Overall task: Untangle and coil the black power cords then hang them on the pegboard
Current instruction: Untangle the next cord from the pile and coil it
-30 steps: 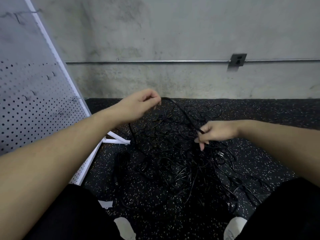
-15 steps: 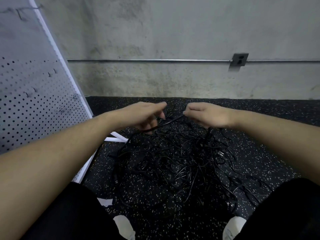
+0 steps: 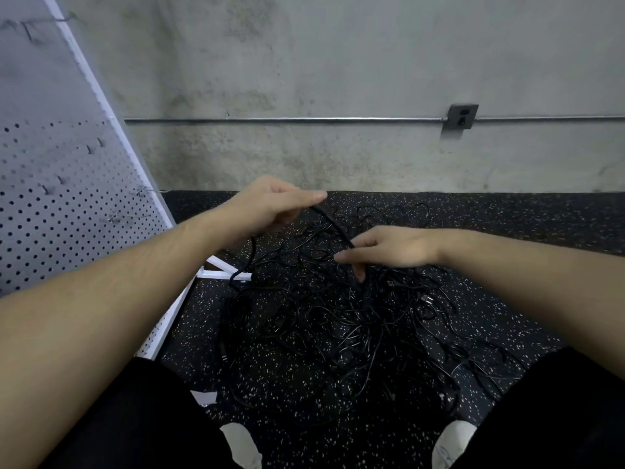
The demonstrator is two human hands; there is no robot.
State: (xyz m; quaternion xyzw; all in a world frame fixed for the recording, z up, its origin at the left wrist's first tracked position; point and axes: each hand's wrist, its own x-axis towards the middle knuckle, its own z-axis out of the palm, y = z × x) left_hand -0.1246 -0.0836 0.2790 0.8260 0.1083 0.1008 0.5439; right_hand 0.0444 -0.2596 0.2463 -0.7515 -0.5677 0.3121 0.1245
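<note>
The task is sitting near its start: the black power cords [image 3: 338, 319] are lying in one loose tangle on the speckled floor [image 3: 507, 231], spreading from the centre of the view out toward 5 o'clock, between the person's knees, and no finished coil is showing anywhere. The left hand [image 3: 270, 204], at about 11 o'clock from the heap, is pinching one thicker cord strand [image 3: 333, 222] between thumb and forefinger and lifting it clear of the pile. The right hand [image 3: 392, 247], just to the 3 o'clock side of it, is closing its fingers round the same strand lower down, though which loops lie under that palm is hard to tell, since black cord is blending into dark floor there. The pegboard [image 3: 61, 211] is leaning at 9 o'clock, and its hooks [image 3: 113, 216] are carrying nothing. Separating each cord, winding it and hanging it all appear to be waiting.
</note>
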